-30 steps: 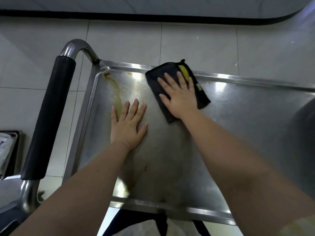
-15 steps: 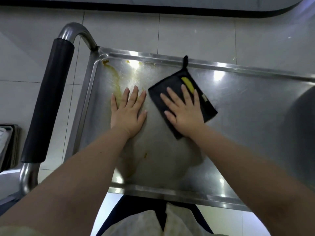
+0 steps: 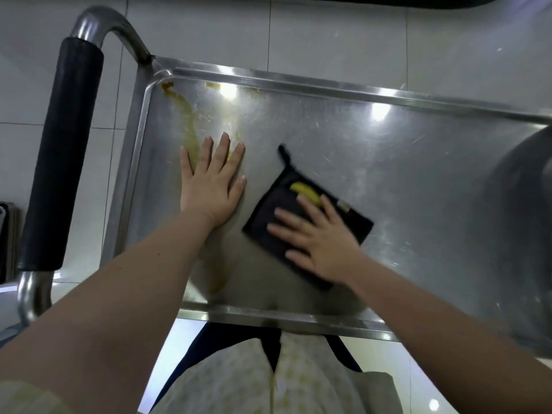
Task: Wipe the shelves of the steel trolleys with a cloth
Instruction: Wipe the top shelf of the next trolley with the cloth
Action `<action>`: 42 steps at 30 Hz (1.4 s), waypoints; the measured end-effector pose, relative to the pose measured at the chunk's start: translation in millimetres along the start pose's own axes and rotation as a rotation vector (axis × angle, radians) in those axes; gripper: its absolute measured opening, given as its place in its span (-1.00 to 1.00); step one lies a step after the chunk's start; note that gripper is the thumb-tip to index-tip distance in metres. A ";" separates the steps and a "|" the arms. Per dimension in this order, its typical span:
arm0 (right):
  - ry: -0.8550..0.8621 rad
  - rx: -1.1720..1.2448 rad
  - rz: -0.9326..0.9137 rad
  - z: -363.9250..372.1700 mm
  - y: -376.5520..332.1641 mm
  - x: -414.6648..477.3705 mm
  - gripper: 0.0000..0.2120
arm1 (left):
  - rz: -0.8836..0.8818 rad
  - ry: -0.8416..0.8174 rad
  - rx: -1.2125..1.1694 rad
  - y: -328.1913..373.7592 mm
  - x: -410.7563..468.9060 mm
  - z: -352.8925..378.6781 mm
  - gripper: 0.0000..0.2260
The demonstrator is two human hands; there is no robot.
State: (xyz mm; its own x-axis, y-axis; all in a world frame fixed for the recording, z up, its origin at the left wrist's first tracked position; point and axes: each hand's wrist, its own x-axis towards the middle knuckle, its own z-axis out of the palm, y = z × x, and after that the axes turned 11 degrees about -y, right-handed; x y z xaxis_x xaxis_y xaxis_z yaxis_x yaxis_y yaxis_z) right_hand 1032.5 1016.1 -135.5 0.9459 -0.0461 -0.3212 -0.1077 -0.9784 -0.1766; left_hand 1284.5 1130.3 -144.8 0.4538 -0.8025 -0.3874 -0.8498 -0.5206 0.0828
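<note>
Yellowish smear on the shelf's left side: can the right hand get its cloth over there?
Probably, in part. The smear lies bare toward the corner, but the left hand rests flat on its middle, between it and the right hand pressing the cloth.

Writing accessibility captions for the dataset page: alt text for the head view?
A person's right hand presses a dark cloth flat on a steel trolley shelf, while the left hand rests flat on the bare steel beside it. A yellowish smear runs from the shelf's far left corner to the left hand's fingers.
</note>
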 end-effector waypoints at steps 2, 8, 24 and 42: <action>0.034 0.043 0.242 -21.8 41.4 35.3 -0.48 | -0.004 0.005 -0.009 0.0 -0.4 -0.5 -0.45; 0.014 0.201 0.741 -59.8 116.3 98.8 -0.45 | -0.003 -0.019 -0.004 0.2 9.4 -5.3 -0.47; 0.061 0.165 0.554 44.8 -61.5 -85.8 -0.45 | -0.030 -0.060 -0.046 7.3 12.4 -12.0 -0.45; 0.110 0.215 0.776 -34.6 143.4 26.2 -0.46 | 0.049 0.011 -0.038 82.9 7.0 3.0 -0.50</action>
State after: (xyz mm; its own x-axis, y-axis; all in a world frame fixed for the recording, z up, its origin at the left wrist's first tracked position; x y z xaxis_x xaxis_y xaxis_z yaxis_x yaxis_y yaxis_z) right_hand 1052.4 867.6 -137.0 0.6011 -0.7260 -0.3340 -0.7910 -0.6000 -0.1194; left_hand 1216.4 1082.4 -143.4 0.4149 -0.8301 -0.3724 -0.8603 -0.4912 0.1363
